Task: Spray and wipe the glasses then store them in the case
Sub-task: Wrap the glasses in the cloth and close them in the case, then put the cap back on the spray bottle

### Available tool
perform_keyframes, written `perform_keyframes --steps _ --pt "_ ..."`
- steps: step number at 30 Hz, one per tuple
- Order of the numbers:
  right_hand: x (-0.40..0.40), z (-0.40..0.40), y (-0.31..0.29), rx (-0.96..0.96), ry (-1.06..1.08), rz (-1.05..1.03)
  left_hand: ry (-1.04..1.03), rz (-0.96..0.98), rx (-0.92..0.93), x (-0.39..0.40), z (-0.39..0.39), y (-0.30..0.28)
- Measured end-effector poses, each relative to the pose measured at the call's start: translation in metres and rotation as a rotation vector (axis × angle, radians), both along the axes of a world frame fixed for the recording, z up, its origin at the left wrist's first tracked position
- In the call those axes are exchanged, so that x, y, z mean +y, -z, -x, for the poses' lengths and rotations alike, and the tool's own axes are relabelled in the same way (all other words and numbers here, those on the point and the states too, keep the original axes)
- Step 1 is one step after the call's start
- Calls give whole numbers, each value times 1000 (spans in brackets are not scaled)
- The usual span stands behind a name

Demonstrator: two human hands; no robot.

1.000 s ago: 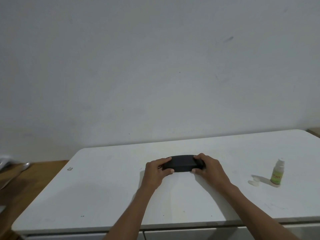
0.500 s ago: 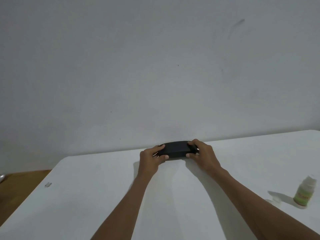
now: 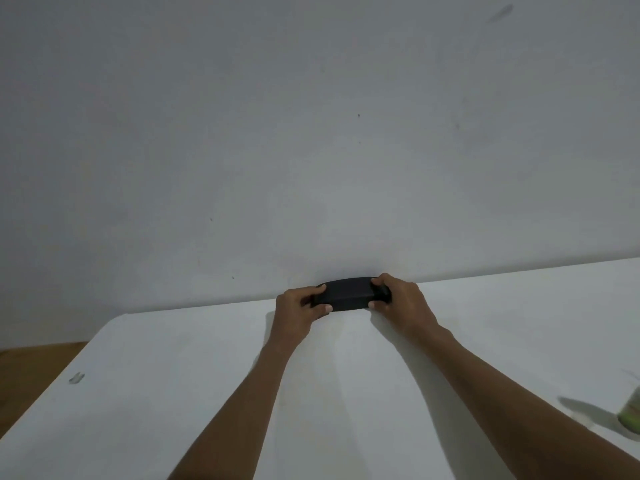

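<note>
A black glasses case (image 3: 348,293), closed, lies at the far edge of the white table (image 3: 173,375), close to the wall. My left hand (image 3: 298,308) grips its left end and my right hand (image 3: 401,301) grips its right end, thumbs on the near side. The glasses themselves are not visible. The green-labelled spray bottle (image 3: 631,410) stands at the right edge of the view, blurred and partly cut off.
A bare grey-white wall (image 3: 311,133) rises right behind the table. A small metal clip-like object (image 3: 77,377) lies near the table's left edge. Brown wooden floor (image 3: 31,368) shows at the left.
Both hands have pushed the case away from me toward the wall side of the table. The view has tilted, so the spray bottle now sits at the right border.
</note>
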State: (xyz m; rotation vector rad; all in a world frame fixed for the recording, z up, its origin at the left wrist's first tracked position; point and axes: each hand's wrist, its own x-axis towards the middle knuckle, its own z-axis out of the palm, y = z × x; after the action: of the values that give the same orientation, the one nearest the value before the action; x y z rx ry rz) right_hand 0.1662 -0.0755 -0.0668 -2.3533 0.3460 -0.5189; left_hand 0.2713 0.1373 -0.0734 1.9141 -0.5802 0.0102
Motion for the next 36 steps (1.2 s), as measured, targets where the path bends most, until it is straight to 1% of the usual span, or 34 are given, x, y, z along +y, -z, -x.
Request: perform_keyframes --steps 4,6,10,12,16,18,21,24,28,32,36 --pt "2 5 -10 65 14 119 6 -114 14 -1 10 -14" --pt "5 13 -17 71 40 134 -15 -165 -33 -4 23 -21" --pt "9 44 -34 4 106 133 -34 -157 -93 -15 58 -42" --pt "9 66 -49 -47 128 144 10 -189 -134 -23 80 -55" --pt "3 118 -87 -179 195 149 131 -173 -152 -41 135 -72" --pt "-4 149 -103 -235 237 156 195 -187 -150 -54 163 -73" --pt "-19 197 -115 -269 304 161 299 -201 -134 -73 206 -67" --pt "-33 244 -108 -283 384 131 394 -243 -139 -90 243 -57" --pt "-47 293 -79 -303 479 70 461 -278 -151 -111 281 -44" --pt "-53 317 -48 -322 497 -31 432 -269 -133 -131 301 -31" --pt "-54 323 -25 -315 478 -178 368 -289 -186 -148 306 -21"
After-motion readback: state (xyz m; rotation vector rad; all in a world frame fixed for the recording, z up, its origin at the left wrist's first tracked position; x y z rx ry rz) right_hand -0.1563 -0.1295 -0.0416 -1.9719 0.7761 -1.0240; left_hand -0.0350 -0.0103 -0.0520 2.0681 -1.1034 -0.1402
